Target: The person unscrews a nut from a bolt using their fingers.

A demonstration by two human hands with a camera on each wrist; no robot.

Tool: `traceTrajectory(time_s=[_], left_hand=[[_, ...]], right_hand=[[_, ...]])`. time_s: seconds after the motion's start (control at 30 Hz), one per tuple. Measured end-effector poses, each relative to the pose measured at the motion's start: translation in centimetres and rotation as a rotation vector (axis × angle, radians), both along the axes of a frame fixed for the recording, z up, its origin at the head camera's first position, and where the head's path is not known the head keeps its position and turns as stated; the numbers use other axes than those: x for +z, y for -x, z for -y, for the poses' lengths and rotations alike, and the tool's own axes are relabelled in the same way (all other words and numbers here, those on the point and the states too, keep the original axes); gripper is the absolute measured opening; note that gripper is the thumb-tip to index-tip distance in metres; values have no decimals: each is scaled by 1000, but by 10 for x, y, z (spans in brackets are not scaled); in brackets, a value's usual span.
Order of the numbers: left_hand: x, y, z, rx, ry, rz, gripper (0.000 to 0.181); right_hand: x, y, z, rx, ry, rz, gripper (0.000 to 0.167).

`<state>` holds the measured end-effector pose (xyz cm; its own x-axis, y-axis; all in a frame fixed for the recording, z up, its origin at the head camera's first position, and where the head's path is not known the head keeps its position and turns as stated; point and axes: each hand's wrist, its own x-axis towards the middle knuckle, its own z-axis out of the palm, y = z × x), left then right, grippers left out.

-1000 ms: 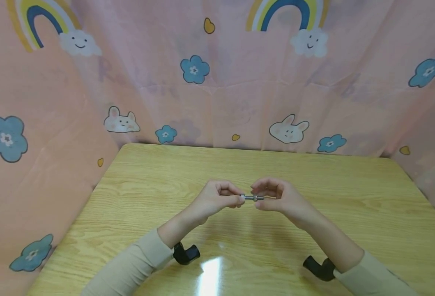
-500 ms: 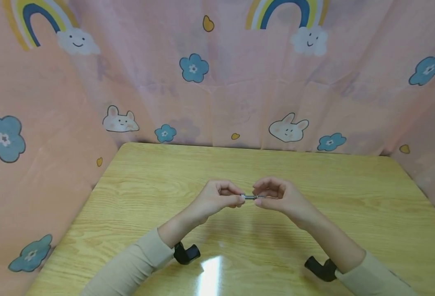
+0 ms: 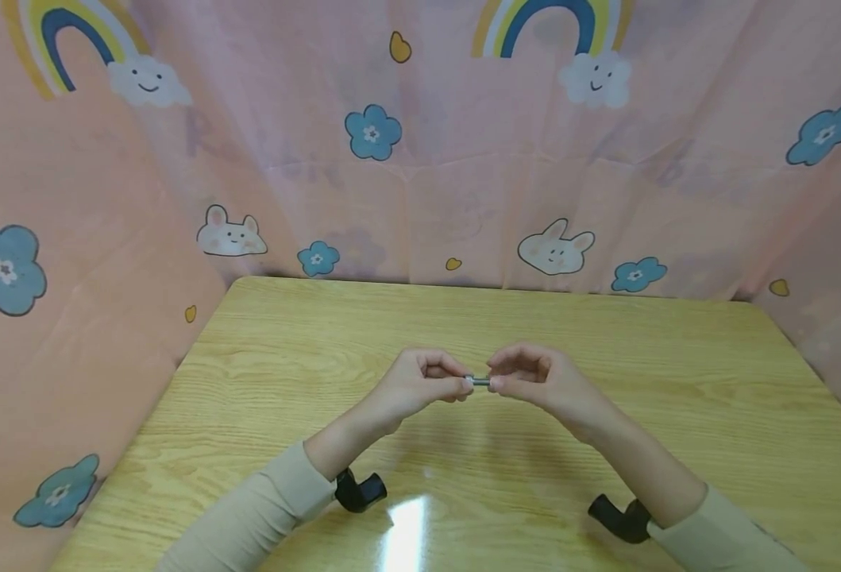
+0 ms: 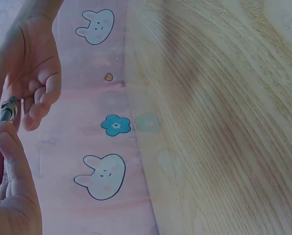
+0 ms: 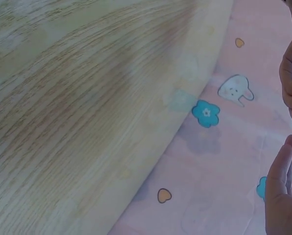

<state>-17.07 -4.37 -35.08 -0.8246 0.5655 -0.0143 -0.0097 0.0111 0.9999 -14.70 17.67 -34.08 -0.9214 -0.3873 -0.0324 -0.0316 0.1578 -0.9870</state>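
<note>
A metal bolt (image 3: 481,382) is held level above the table by my left hand (image 3: 423,383), which pinches its head end between thumb and fingers. On its threaded shaft sits a nut (image 4: 9,106), seen best in the left wrist view. My right hand (image 3: 542,385) is at the bolt's other end, thumb against the nut in the head view, covering the bolt's tip. Its fingers are extended in a loose curve, with a gap between them and the thumb. In the right wrist view both hands are cut by the right edge, and the bolt cannot be seen.
Below the hands is a light wood-grain table (image 3: 306,334). Pink printed cloth (image 3: 449,191) hangs behind it and along both sides. Each wrist wears a black camera mount, one left (image 3: 360,490) and one right (image 3: 619,519). Light glares off the table's near part.
My right thumb has moved up and left, from below the bolt onto the nut, hiding the nut and the bolt's tip. My left hand has stayed still, pinching the bolt.
</note>
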Motion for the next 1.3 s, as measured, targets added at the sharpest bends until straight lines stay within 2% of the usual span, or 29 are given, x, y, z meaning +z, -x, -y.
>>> traceTrajectory(time_s=[0.23, 0.53, 0.7, 0.97, 1.13, 1.3], left_hand=[[1, 0, 0, -4, 5, 5, 18], [0, -1, 0, 4, 14, -2, 17], [0, -1, 0, -3, 8, 1, 17], [-1, 1, -2, 0, 25, 9, 18], [-3, 0, -3, -13, 1, 0, 19], [-4, 1, -3, -20, -7, -20, 18]], right_hand=[[1, 0, -1, 7, -9, 23, 21], [2, 0, 0, 2, -16, 39, 30], [1, 0, -2, 2, 11, 31, 21], [0, 2, -3, 0, -3, 51, 28], [-2, 1, -5, -2, 25, 51, 15], [-2, 2, -6, -5, 12, 43, 22]])
